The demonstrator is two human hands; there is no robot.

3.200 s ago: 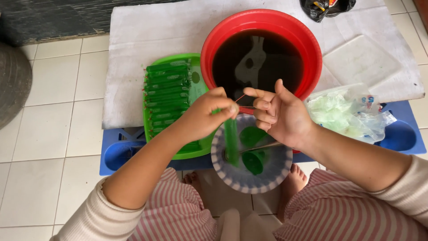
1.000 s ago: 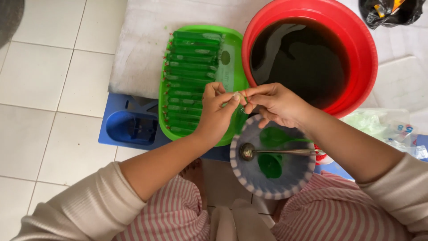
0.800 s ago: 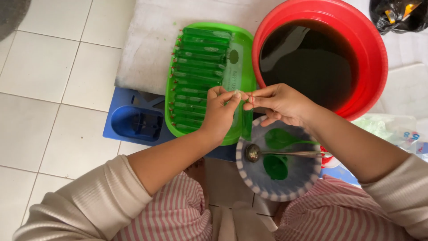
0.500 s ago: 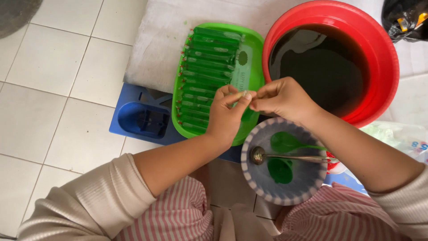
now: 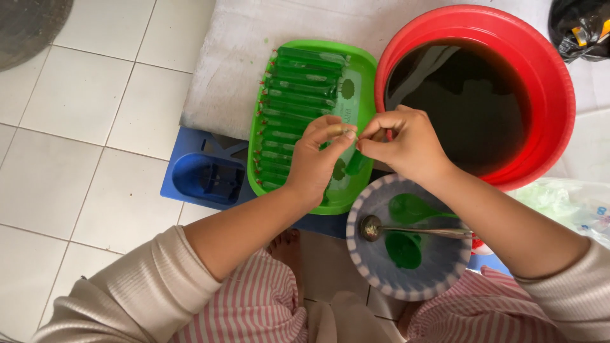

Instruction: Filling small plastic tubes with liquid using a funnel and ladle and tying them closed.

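My left hand [image 5: 316, 162] and my right hand [image 5: 408, 147] meet over the near end of a green tray [image 5: 363, 75]. Their fingertips pinch the top of a slim green filled plastic packet [image 5: 348, 166] that hangs down between them. Several like packets [image 5: 293, 95], tied with red at one end, lie in a row in the tray. Just below my right hand stands a blue-rimmed bowl [image 5: 380, 279] with a green funnel [image 5: 405, 248] and a metal ladle [image 5: 416, 231] in it.
A big red basin [image 5: 551, 82] of dark liquid stands at the upper right. The tray rests on a white cloth [image 5: 235, 57] over a blue plastic stand [image 5: 204, 179]. A clear bag [image 5: 569, 204] lies at the right, a black bag [image 5: 581, 25] in the corner. White floor tiles [image 5: 82, 127] spread left.
Both hands have stayed together at the packet's top, fingers working it, drifting slightly lower over the tray's near end. The ladle now lies across the bowl. The view has shifted and come closer.
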